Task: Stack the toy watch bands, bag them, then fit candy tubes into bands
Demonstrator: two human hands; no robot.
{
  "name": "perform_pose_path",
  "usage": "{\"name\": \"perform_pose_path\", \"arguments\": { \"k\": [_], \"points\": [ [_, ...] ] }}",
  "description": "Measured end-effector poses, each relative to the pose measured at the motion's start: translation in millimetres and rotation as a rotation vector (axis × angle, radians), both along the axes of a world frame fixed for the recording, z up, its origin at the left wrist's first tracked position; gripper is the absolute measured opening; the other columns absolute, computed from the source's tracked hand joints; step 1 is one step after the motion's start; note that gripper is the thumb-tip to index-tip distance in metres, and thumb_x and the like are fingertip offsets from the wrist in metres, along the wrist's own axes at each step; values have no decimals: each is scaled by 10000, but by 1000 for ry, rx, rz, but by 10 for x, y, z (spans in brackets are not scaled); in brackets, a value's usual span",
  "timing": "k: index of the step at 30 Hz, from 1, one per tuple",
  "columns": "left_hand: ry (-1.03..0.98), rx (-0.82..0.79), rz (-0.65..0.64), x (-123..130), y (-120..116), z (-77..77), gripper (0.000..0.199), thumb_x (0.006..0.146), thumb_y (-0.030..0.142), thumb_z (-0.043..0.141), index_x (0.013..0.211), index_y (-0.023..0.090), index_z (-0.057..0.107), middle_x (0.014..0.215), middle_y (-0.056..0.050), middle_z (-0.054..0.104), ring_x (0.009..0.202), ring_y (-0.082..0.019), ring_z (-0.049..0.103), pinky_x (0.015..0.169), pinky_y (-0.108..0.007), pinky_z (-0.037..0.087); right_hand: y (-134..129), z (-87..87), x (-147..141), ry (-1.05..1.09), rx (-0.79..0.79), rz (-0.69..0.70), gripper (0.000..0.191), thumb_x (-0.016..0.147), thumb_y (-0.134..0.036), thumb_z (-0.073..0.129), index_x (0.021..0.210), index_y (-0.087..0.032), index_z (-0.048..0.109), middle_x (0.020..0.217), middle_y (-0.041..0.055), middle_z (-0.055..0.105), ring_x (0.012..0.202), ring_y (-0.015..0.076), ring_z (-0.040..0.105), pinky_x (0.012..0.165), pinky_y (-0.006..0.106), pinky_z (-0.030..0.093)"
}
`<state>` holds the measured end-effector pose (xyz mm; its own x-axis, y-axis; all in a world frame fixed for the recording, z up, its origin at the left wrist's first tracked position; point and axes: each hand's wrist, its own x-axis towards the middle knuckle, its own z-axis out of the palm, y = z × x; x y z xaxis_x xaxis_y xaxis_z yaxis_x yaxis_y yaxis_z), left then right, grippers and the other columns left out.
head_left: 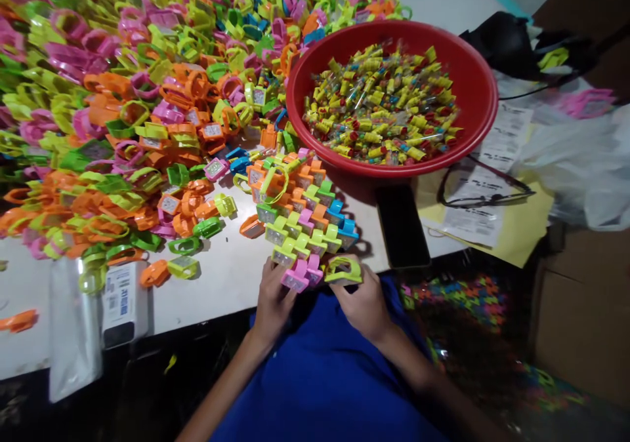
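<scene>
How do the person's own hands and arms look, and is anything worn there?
The left hand and right hand wear no gloves. The forearms are bare as far as they show, with no sleeve, watch or bracelet visible on them. Between them is a plain blue garment.

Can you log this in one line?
left hand: at pink plastic toy watches | right hand: holding yellow-green plastic toy watch | nearby: round red plastic basin
</scene>
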<state>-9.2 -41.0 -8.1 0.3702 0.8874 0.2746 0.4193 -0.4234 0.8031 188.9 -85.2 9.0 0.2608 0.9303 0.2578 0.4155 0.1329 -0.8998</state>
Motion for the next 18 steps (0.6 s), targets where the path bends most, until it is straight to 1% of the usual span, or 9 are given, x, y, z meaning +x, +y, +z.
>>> {"name": "perform_pose_path", "arguments": {
  "k": [3, 5, 8, 11, 15, 18],
  "points": [
    [-10, 28, 5, 4, 0, 21, 281, 1085, 408, 580, 1076, 245, 808, 1067, -78, 803, 1011, -253, 681, 882, -371, 528, 32, -58, 0, -163, 66, 7, 184, 921, -105, 665, 1073, -208, 661, 948, 59, 784, 878, 228, 789, 798, 340, 665],
    [-17, 57, 2, 5, -2, 27, 269, 1090, 393, 575, 1135, 243, 794, 1099, -78, 802, 1017, -245, 683, 890, -364, 530, 39, -82, 19, -225, 95, 16, 215, 911, -86, 656, 1083, -213, 638, 950, 59, 770, 912, 240, 786, 820, 356, 666],
    [-14, 63, -13, -4, -8, 7, 292, 1096, 406, 560, 1201, 242, 779, 1139, -85, 798, 1046, -248, 691, 931, -382, 532, 60, -114, 21, -328, 169, 38, 252, 897, -84, 650, 1108, -219, 624, 948, 66, 761, 943, 263, 777, 867, 404, 668],
    [-9, 52, -14, -22, -18, -39, 322, 1094, 435, 552, 1222, 243, 776, 1153, -95, 799, 1084, -266, 683, 957, -415, 538, 89, -150, 1, -460, 231, 53, 294, 902, -101, 645, 1176, -205, 622, 951, 89, 771, 927, 286, 769, 890, 465, 669],
    [-14, 41, -15, -30, -33, -74, 324, 1097, 429, 539, 1198, 234, 778, 1121, -97, 810, 1036, -265, 672, 931, -418, 537, 92, -199, -39, -502, 238, 62, 363, 920, -145, 665, 1279, -180, 620, 1045, 137, 790, 1018, 323, 761, 921, 526, 661],
    [-30, 39, -16, -15, -35, -59, 335, 1104, 436, 522, 1162, 229, 779, 1087, -94, 810, 988, -260, 660, 891, -407, 530, 65, -192, -106, -568, 210, 26, 362, 933, -163, 655, 1293, -162, 622, 1098, 177, 785, 1044, 344, 754, 938, 569, 651]
  ]
}}
